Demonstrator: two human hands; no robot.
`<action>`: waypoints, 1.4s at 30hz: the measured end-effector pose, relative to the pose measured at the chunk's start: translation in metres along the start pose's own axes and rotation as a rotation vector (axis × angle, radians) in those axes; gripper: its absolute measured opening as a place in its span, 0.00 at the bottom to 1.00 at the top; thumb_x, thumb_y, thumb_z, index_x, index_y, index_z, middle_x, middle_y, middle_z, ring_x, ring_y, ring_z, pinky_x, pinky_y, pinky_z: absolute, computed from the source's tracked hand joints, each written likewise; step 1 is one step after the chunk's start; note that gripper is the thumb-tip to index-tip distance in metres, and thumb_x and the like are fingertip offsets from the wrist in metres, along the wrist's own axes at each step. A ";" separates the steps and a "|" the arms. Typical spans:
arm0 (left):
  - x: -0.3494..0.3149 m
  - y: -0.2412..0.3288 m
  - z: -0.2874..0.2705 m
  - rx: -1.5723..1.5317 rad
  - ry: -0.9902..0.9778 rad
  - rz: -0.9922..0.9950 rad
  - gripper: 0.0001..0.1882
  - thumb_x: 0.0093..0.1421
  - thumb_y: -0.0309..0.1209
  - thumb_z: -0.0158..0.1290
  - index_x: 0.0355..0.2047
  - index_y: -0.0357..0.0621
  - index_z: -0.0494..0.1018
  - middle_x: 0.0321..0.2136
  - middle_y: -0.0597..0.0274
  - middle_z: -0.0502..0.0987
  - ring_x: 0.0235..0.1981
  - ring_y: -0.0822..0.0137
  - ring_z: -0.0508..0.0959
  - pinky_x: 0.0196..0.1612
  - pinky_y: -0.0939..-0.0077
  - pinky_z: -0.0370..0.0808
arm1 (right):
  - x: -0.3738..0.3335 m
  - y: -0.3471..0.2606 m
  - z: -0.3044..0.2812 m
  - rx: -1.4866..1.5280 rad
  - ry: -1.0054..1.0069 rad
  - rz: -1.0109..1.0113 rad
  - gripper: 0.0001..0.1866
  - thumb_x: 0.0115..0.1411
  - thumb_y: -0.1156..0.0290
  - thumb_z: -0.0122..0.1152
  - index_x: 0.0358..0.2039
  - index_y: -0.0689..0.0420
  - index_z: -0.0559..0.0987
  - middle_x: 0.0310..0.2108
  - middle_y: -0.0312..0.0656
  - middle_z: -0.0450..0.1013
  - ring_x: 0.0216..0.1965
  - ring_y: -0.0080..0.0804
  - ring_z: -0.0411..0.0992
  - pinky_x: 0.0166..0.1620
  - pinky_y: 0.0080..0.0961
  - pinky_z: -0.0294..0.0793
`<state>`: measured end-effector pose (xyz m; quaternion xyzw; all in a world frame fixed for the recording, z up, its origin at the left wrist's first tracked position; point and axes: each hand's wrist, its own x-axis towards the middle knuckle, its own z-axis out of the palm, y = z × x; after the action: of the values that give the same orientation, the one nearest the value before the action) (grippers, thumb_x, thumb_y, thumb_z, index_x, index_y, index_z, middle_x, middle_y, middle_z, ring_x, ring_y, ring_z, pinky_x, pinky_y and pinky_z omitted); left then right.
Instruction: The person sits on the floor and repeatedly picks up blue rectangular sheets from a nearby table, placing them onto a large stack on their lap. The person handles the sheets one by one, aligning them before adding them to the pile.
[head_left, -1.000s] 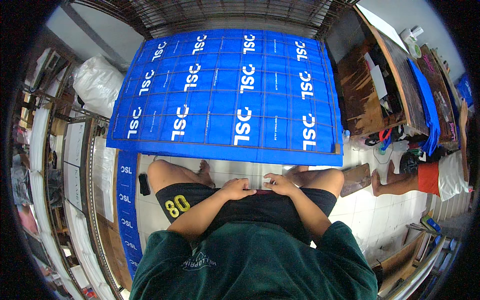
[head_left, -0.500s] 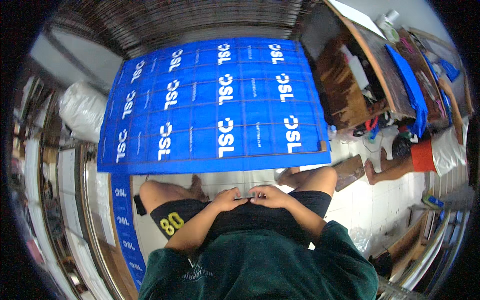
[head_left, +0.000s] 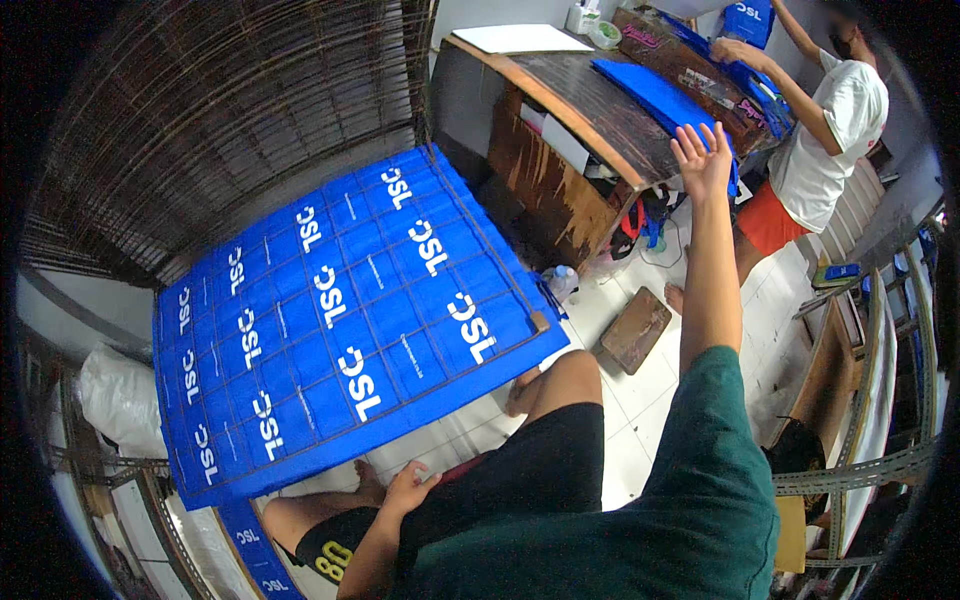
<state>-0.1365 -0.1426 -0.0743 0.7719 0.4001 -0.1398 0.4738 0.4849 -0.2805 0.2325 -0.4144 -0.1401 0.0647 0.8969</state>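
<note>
Under wire grid: blue sheet, flat, white-lettered. Right hand: fingers spread; left hand: fingers half-curled, apart.

Dark green shirt, loose fit, plain on the visible back/side area; right sleeve short, same green. Black shorts, big yellow number on left leg. Left hand and right hand ungloved, wrists bare. Left foot bare. Legs uncovered below shorts.
</note>
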 end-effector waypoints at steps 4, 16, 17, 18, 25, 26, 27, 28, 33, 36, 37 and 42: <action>-0.007 0.002 0.000 -0.002 0.123 0.095 0.22 0.49 0.46 0.58 0.35 0.44 0.67 0.15 0.62 0.69 0.18 0.70 0.69 0.23 0.72 0.66 | 0.068 0.000 -0.023 0.138 0.268 0.002 0.46 0.52 0.50 0.58 0.60 0.60 0.45 0.55 0.61 0.51 0.56 0.51 0.57 0.55 0.46 0.60; 0.018 -0.071 0.029 0.262 0.111 0.014 0.26 0.48 0.53 0.56 0.36 0.44 0.68 0.22 0.51 0.76 0.29 0.51 0.77 0.32 0.60 0.73 | 0.116 0.020 -0.054 -1.568 0.911 -0.447 0.22 0.50 0.60 0.54 0.45 0.56 0.71 0.44 0.50 0.68 0.49 0.45 0.64 0.46 0.38 0.69; 0.024 -0.077 0.030 0.328 0.073 0.012 0.26 0.48 0.53 0.56 0.36 0.45 0.68 0.23 0.51 0.76 0.30 0.50 0.77 0.33 0.60 0.73 | 0.128 0.007 -0.075 -1.741 0.802 -0.460 0.23 0.50 0.60 0.52 0.48 0.45 0.71 0.47 0.49 0.68 0.53 0.45 0.61 0.50 0.39 0.66; 0.021 -0.083 0.029 0.393 0.049 -0.019 0.26 0.48 0.53 0.56 0.36 0.45 0.68 0.23 0.50 0.76 0.30 0.50 0.77 0.33 0.60 0.73 | 0.134 0.008 -0.078 -1.808 0.683 -0.327 0.24 0.49 0.60 0.52 0.49 0.44 0.71 0.49 0.48 0.67 0.54 0.44 0.60 0.50 0.39 0.64; 0.004 -0.028 0.003 0.194 0.035 0.043 0.18 0.48 0.44 0.59 0.29 0.43 0.71 0.16 0.59 0.73 0.19 0.62 0.75 0.24 0.68 0.70 | 0.142 0.012 -0.092 -2.052 0.176 -0.099 0.28 0.51 0.45 0.47 0.52 0.40 0.69 0.53 0.41 0.65 0.57 0.41 0.58 0.57 0.49 0.49; -0.003 -0.008 -0.001 0.182 0.064 0.086 0.17 0.48 0.42 0.60 0.29 0.43 0.71 0.14 0.61 0.71 0.17 0.64 0.72 0.22 0.69 0.68 | 0.131 0.007 -0.082 -2.086 0.127 -0.124 0.25 0.53 0.49 0.46 0.51 0.40 0.70 0.53 0.40 0.65 0.56 0.41 0.58 0.55 0.49 0.51; -0.006 0.020 -0.005 0.171 0.090 0.136 0.16 0.48 0.40 0.60 0.29 0.42 0.71 0.13 0.63 0.69 0.15 0.67 0.70 0.21 0.71 0.67 | 0.133 0.004 -0.090 -2.113 0.115 -0.183 0.22 0.54 0.53 0.47 0.49 0.41 0.72 0.50 0.40 0.67 0.54 0.41 0.60 0.53 0.49 0.53; -0.005 0.045 -0.009 0.157 0.115 0.186 0.15 0.48 0.38 0.60 0.29 0.42 0.71 0.11 0.65 0.67 0.14 0.69 0.67 0.19 0.73 0.65 | 0.136 0.000 -0.098 -2.140 0.101 -0.243 0.19 0.54 0.57 0.48 0.46 0.42 0.73 0.48 0.39 0.69 0.52 0.42 0.62 0.51 0.49 0.56; 0.007 0.131 -0.028 0.050 0.126 0.427 0.11 0.49 0.32 0.59 0.29 0.40 0.71 0.12 0.70 0.61 0.15 0.77 0.61 0.19 0.80 0.59 | 0.112 -0.010 -0.080 -1.987 0.383 -0.995 0.13 0.46 0.69 0.55 0.35 0.44 0.77 0.34 0.37 0.70 0.39 0.39 0.67 0.37 0.36 0.68; 0.008 0.192 -0.052 -0.079 0.079 0.509 0.11 0.50 0.30 0.57 0.32 0.41 0.70 0.15 0.71 0.62 0.19 0.78 0.61 0.22 0.82 0.59 | 0.060 -0.012 -0.025 -1.842 0.558 -1.269 0.11 0.43 0.69 0.56 0.31 0.42 0.77 0.37 0.40 0.65 0.39 0.40 0.64 0.33 0.36 0.66; 0.010 0.211 -0.059 -0.133 0.054 0.523 0.11 0.50 0.30 0.57 0.33 0.42 0.70 0.17 0.72 0.62 0.20 0.78 0.61 0.24 0.82 0.59 | 0.043 -0.011 -0.007 -1.774 0.596 -1.325 0.09 0.44 0.69 0.55 0.27 0.40 0.77 0.34 0.38 0.64 0.36 0.39 0.63 0.31 0.35 0.62; 0.040 0.269 -0.102 -0.596 -0.226 0.552 0.28 0.56 0.52 0.49 0.48 0.47 0.61 0.26 0.63 0.69 0.25 0.75 0.69 0.24 0.82 0.66 | -0.032 -0.039 0.045 -1.446 0.621 -1.530 0.10 0.43 0.70 0.54 0.24 0.36 0.78 0.23 0.33 0.58 0.29 0.32 0.59 0.32 0.31 0.55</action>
<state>0.0747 -0.0994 0.1203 0.6591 0.1467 0.0305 0.7370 0.4407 -0.2810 0.2835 -0.6444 -0.1331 -0.7133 0.2414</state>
